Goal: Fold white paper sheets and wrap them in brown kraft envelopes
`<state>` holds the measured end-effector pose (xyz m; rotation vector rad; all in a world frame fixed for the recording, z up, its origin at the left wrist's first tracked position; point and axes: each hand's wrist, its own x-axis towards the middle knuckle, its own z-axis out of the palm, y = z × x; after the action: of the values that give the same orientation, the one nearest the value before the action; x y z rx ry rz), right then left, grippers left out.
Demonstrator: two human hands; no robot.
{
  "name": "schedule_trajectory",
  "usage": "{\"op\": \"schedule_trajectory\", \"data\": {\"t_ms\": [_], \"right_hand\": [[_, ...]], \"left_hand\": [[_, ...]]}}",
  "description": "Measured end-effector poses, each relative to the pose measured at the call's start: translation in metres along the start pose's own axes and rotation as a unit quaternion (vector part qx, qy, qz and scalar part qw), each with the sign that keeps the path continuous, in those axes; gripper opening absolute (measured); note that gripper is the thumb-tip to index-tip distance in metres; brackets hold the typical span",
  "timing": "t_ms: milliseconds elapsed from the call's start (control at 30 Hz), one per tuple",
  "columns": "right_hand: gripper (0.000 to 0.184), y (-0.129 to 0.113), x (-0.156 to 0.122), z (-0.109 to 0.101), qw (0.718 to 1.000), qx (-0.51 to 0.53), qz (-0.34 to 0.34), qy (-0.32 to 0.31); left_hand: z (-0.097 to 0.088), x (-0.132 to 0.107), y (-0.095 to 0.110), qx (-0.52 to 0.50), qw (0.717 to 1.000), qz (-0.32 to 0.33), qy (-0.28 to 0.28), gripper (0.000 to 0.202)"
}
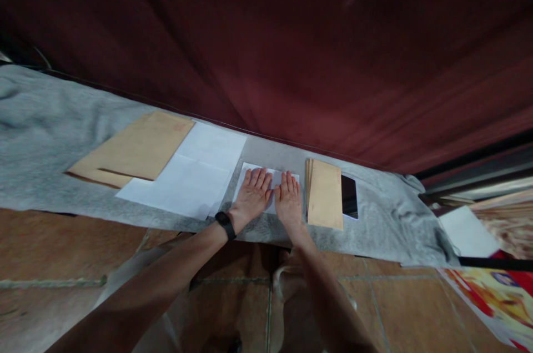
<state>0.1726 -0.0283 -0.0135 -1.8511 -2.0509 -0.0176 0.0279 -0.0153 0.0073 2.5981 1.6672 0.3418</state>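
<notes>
My left hand (253, 193) and my right hand (288, 197) lie flat side by side, fingers stretched out, pressing on a small folded white sheet (272, 175) on a grey cloth (50, 136). A black band sits on my left wrist. Just right of my right hand stands a stack of narrow brown envelopes (325, 193). To the left of my left hand lies a large white sheet of paper (195, 170).
A large brown envelope (135, 146) lies at the left, partly over the white sheet. A dark phone (348, 196) pokes out from under the narrow envelopes. A dark red curtain (291, 48) hangs behind. Tiled floor below; colourful printed material (495, 292) at right.
</notes>
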Motion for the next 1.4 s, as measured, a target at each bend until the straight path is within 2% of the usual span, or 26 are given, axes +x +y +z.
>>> {"op": "schedule_trajectory", "data": {"t_ms": [133, 267, 600, 800, 1100, 1300, 1400], "right_hand": [[0.052, -0.005, 0.004, 0.0, 0.998, 0.019, -0.033, -0.042], [0.05, -0.005, 0.004, -0.002, 0.998, -0.004, -0.042, -0.055], [0.05, 0.002, 0.003, -0.001, 0.998, -0.049, -0.017, -0.028], [0.053, 0.003, 0.001, 0.001, 0.998, -0.065, 0.005, -0.022], [0.053, 0.007, 0.001, 0.001, 0.999, -0.034, 0.032, 0.011], [0.05, -0.001, 0.01, -0.002, 0.998, 0.035, -0.032, -0.036], [0.049, -0.003, 0.011, -0.003, 0.998, 0.029, -0.034, -0.05]], "left_hand": [[-0.001, 0.0, 0.001, 0.009, 1.0, 0.005, -0.014, 0.056], [-0.001, 0.001, 0.001, 0.016, 1.0, 0.009, -0.018, 0.055], [0.003, -0.001, 0.0, 0.006, 1.0, 0.011, 0.013, 0.053], [0.002, 0.0, 0.001, -0.003, 1.0, 0.019, 0.0, 0.054], [-0.001, -0.001, 0.009, 0.021, 0.998, 0.053, -0.013, 0.053], [0.0, -0.001, 0.01, 0.024, 0.998, 0.062, -0.023, 0.06], [-0.002, -0.001, 0.008, 0.034, 0.997, 0.071, -0.025, 0.057]]}}
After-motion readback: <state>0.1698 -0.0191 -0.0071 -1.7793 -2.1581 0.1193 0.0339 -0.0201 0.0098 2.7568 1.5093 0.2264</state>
